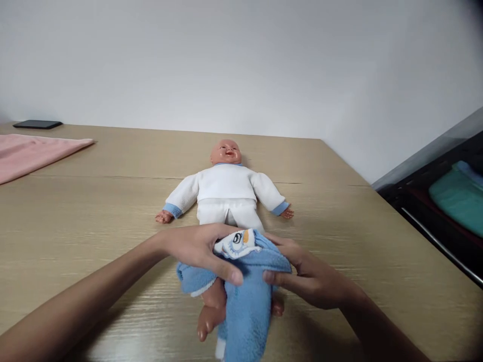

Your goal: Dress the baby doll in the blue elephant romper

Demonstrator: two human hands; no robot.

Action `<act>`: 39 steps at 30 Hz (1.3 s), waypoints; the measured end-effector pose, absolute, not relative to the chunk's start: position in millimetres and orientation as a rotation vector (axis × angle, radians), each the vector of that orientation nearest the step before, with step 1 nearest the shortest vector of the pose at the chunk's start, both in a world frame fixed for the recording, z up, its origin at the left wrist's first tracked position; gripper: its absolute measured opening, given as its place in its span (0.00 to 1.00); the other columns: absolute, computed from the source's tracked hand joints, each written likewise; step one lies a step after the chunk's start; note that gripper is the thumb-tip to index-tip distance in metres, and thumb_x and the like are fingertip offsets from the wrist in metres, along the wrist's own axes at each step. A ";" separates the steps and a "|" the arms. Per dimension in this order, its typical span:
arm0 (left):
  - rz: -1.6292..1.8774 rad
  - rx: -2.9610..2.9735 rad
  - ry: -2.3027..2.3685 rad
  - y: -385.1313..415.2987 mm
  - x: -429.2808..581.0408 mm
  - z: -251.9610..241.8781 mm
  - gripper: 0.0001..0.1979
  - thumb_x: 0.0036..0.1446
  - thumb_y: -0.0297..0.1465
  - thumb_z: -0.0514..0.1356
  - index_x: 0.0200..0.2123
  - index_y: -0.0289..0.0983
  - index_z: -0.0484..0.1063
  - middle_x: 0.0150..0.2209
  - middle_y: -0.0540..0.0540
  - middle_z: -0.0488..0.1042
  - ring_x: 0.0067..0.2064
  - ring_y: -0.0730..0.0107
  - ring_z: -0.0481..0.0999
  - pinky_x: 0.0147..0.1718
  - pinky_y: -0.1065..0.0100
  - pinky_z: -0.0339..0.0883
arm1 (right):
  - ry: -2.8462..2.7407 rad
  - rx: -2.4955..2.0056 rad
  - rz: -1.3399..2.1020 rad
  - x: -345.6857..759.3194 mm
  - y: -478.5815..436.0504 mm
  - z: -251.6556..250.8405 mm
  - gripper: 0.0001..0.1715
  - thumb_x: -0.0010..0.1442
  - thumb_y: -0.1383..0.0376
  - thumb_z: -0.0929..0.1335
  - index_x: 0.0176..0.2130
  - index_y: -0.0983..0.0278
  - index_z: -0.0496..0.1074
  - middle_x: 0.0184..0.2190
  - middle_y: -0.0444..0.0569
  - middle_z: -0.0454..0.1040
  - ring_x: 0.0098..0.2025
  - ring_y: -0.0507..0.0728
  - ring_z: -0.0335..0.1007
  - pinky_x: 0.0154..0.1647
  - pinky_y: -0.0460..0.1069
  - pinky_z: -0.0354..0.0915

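A baby doll [227,183] lies on its back on the table, head away from me, in a white top with blue cuffs and white bottoms. Over its legs is a blue fleecy garment [247,306] with a white embroidered patch, partly folded; whether it is trousers or another piece I cannot tell. My left hand [202,246] grips its left side by the patch, thumb on top. My right hand [311,274] pinches the right edge of the same cloth. One bare doll foot shows below the left hand, another partly behind the cloth.
A pink cloth [33,153] lies at the table's left edge, with a dark flat phone-like object [37,124] behind it. A white wall rises behind the wooden table [124,201]. Beyond the right edge is a dark frame with a teal cloth [460,193].
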State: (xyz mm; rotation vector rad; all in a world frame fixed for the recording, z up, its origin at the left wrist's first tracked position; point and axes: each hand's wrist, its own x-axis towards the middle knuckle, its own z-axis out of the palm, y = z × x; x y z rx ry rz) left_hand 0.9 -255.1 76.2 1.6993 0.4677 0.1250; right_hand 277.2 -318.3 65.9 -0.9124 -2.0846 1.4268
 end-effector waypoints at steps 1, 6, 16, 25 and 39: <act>0.085 1.649 0.421 -253.9 0.4 74.9 0.20 0.60 0.42 0.76 0.53 0.43 0.83 0.48 0.49 0.87 0.52 0.54 0.85 0.53 0.63 0.80 | -2.012 -0.948 1.447 276.0 -319.1 63.6 0.22 0.75 0.47 0.70 0.43 0.63 0.80 0.49 0.51 0.80 0.51 0.61 0.77 0.63 0.57 0.72; 0.116 1.658 0.392 -249.8 -4.7 73.3 0.18 0.65 0.36 0.71 0.57 0.43 0.82 0.55 0.48 0.86 0.59 0.52 0.83 0.63 0.59 0.77 | -1.844 -1.041 1.728 274.7 -322.4 58.8 0.28 0.72 0.41 0.71 0.50 0.62 0.79 0.44 0.49 0.79 0.45 0.59 0.75 0.49 0.52 0.74; 0.136 1.572 0.364 -248.0 -8.6 65.6 0.21 0.65 0.41 0.72 0.56 0.37 0.79 0.49 0.47 0.84 0.49 0.63 0.82 0.52 0.68 0.77 | -1.675 -0.829 1.934 280.2 -323.1 55.4 0.22 0.70 0.46 0.75 0.43 0.61 0.77 0.32 0.43 0.74 0.32 0.53 0.68 0.36 0.47 0.68; 0.145 1.503 0.268 -243.5 -13.3 51.7 0.20 0.64 0.45 0.73 0.50 0.38 0.82 0.46 0.46 0.86 0.49 0.59 0.83 0.55 0.62 0.78 | -1.528 -0.830 2.061 277.2 -325.4 46.1 0.46 0.57 0.40 0.82 0.64 0.57 0.75 0.48 0.49 0.79 0.49 0.60 0.76 0.49 0.51 0.72; 0.313 1.644 0.782 -283.1 19.8 79.6 0.14 0.53 0.34 0.74 0.42 0.40 0.79 0.37 0.54 0.79 0.38 0.67 0.76 0.38 0.68 0.70 | -1.859 -1.683 0.822 256.1 -353.5 61.8 0.12 0.59 0.60 0.69 0.45 0.57 0.72 0.33 0.44 0.78 0.33 0.60 0.75 0.33 0.52 0.67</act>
